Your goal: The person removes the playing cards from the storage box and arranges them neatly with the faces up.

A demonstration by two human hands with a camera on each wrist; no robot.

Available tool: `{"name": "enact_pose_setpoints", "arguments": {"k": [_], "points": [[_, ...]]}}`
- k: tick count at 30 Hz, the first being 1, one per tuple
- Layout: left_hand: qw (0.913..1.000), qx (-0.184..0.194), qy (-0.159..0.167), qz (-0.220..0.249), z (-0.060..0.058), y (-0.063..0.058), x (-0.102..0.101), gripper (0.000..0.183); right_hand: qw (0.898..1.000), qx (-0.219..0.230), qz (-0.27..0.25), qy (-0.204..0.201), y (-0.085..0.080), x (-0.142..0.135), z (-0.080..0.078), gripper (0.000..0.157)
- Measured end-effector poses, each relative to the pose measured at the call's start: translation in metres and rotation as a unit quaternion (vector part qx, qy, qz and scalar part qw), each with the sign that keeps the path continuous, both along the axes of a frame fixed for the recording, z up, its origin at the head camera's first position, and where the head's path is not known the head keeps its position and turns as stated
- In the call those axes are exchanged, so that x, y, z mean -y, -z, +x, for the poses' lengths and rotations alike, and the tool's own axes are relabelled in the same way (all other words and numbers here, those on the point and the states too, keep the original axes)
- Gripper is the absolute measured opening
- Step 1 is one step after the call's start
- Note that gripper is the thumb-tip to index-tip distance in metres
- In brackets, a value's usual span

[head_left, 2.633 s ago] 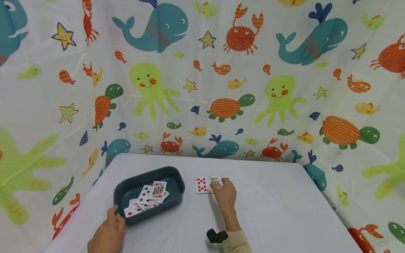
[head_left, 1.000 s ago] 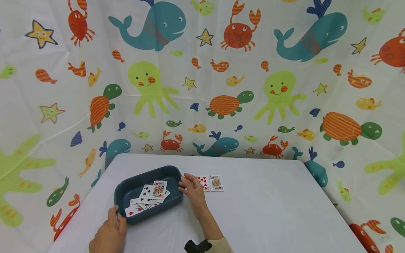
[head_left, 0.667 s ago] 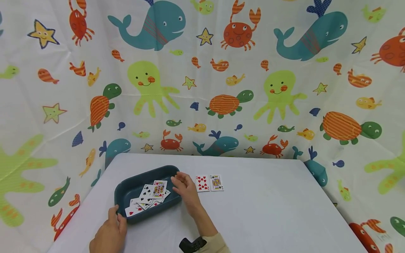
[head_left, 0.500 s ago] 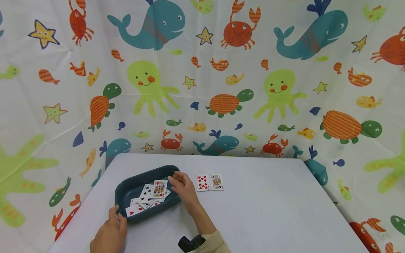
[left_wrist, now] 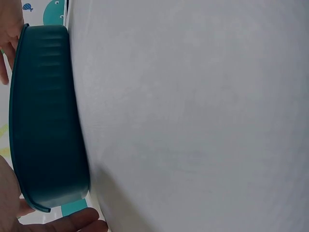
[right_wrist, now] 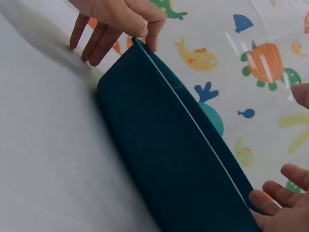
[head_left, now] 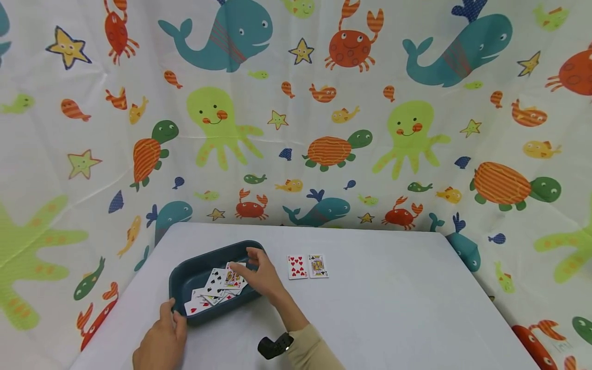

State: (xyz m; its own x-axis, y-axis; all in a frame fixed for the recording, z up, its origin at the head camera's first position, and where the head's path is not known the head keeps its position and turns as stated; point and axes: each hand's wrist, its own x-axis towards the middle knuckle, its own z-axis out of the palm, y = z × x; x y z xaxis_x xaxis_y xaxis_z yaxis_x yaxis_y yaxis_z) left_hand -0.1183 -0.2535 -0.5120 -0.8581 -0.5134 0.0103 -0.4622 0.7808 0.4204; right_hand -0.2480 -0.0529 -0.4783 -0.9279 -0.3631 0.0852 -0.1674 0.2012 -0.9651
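A dark teal tray [head_left: 231,307] stands on the table, several playing cards heaped face up inside it. My left hand [head_left: 161,336] holds its near left corner; in the right wrist view the left thumb and a finger [right_wrist: 153,36] pinch the rim. My right hand [head_left: 261,276] hovers over the tray's right end, fingers spread, thumb overlapping the top face card [head_left: 233,280] in the head view. A spotted black-suit card [head_left: 215,280] lies beside that one. Right of the tray, a hearts number card [head_left: 297,267] and another face card [head_left: 318,266] lie side by side.
The white-covered table [head_left: 393,303] extends to the right and toward the front. Behind it hangs a curtain [head_left: 282,144] printed with sea animals. A black device [head_left: 275,347] is strapped to the right wrist at the sleeve.
My right hand has left the face card on the table, moved left past the tray's right rim, and come over the cards inside. My left hand has kept its hold on the tray.
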Motion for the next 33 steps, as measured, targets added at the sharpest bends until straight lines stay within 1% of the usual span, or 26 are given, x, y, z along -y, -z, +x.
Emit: {"name": "enact_pose_setpoints", "arguments": {"k": [3, 10, 20, 25, 27, 33], "points": [[1.0, 0.002, -0.003, -0.002, 0.0, 0.0, 0.0, 0.046, 1.0, -0.009, 0.024, -0.007, 0.0, 0.004, -0.003, 0.075], [0.9999, 0.002, -0.004, -0.01, -0.001, -0.001, -0.001, 0.046, 0.998, -0.019, 0.054, -0.02, 0.001, 0.01, -0.01, 0.079], [0.9999, -0.001, -0.007, -0.008, -0.002, -0.001, -0.001, 0.045, 0.991, -0.053, 0.118, -0.025, 0.003, 0.017, -0.018, 0.077], [0.9999, 0.001, -0.01, -0.007, -0.003, -0.001, -0.002, 0.045, 0.988, -0.057, 0.143, -0.026, 0.005, 0.021, -0.022, 0.079], [0.9999, -0.001, -0.011, -0.006, -0.003, 0.0, -0.002, 0.045, 0.986, -0.051, 0.158, -0.026, 0.006, 0.023, -0.023, 0.08], [0.9999, -0.001, -0.011, -0.006, -0.003, -0.001, -0.002, 0.045, 0.981, -0.05, 0.186, -0.033, 0.006, 0.028, -0.027, 0.081]]}}
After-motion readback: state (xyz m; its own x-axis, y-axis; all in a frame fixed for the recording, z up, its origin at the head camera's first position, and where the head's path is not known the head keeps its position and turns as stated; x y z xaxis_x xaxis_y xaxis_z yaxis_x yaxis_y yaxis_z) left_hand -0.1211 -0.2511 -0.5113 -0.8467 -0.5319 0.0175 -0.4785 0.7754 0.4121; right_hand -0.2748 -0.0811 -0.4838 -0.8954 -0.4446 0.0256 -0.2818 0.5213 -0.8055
